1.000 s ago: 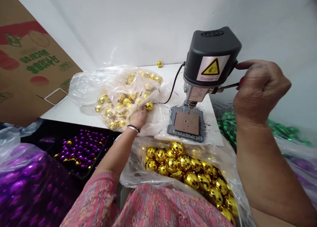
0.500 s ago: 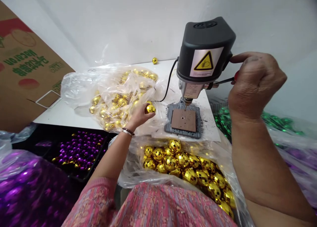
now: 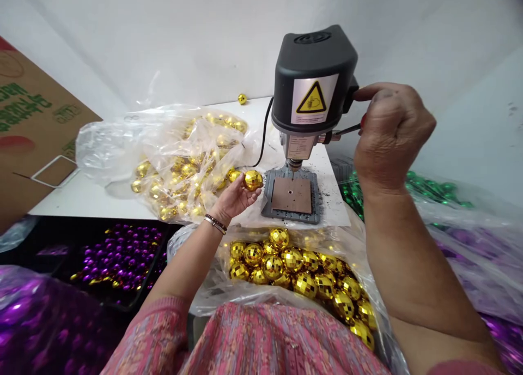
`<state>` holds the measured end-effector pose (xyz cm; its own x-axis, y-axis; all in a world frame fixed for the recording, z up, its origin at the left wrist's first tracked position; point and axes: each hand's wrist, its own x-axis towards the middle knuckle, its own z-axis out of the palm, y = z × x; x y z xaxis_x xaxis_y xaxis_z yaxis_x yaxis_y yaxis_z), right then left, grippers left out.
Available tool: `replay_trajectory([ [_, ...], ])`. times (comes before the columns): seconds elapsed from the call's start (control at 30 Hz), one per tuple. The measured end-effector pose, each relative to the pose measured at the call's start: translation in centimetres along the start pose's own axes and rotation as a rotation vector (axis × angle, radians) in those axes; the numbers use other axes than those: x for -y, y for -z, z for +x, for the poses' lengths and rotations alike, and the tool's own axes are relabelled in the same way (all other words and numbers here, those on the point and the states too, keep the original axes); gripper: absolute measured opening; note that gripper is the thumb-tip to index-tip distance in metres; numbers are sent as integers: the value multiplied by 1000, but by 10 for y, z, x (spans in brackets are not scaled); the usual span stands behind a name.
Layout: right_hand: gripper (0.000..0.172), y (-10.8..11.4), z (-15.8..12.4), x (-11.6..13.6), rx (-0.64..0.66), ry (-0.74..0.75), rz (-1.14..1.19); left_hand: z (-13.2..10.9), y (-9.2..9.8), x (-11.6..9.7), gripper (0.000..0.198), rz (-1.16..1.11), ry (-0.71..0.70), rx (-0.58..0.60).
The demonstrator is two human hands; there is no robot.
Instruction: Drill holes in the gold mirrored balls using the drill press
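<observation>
A shiny gold mirror-ball ornament (image 3: 253,180) sits in the fingers of my left hand (image 3: 233,200), palm turned up, just left of the drill press base. My right hand (image 3: 394,129) is closed around the red-ended feed lever (image 3: 349,129) of the drill press (image 3: 312,80), and its index finger reaches to the side of the black housing. Under the drill chuck (image 3: 293,165) lies a brown square board (image 3: 291,194) with a small hole in it, on the grey base plate (image 3: 267,209). Nothing rests on the board's hole.
A clear plastic bag of gold balls (image 3: 183,170) lies on the white table. In front is an open bag of gold balls (image 3: 292,259). A black tray (image 3: 143,293) of purple balls and a carton (image 3: 36,129) are left; bagged green balls (image 3: 433,189) are right.
My left hand has drawn the gold ball slightly away from the bag and turned palm up. My right hand stays at the lever. The whole view has shifted, moving things leftward.
</observation>
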<state>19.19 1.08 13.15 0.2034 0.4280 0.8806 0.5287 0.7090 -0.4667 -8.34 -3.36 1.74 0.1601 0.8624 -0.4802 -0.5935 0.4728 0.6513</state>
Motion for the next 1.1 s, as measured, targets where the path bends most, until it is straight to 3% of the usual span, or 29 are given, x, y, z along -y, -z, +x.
replay_trajectory([
  [0.23, 48, -2, 0, 6, -41, -37, -19, -7, -1, 9, 37, 126, -70, -64],
  [0.4, 46, -3, -1, 9, -29, -60, -18, -19, 5, 16, 70, 375, -274, 38],
  [0.53, 43, -4, -2, 8, -59, -59, -5, -29, 6, 17, 82, 366, -332, 134],
  [0.8, 45, -5, -4, 5, -59, -51, -4, -35, 7, 16, 72, 287, -307, 207],
  [0.97, 44, -5, -2, 8, -70, -57, -8, -29, 5, 15, 65, 293, -211, 174],
  [1.1, 45, -4, 0, 11, -61, -55, -32, -20, -2, 15, 81, 377, -220, 140],
])
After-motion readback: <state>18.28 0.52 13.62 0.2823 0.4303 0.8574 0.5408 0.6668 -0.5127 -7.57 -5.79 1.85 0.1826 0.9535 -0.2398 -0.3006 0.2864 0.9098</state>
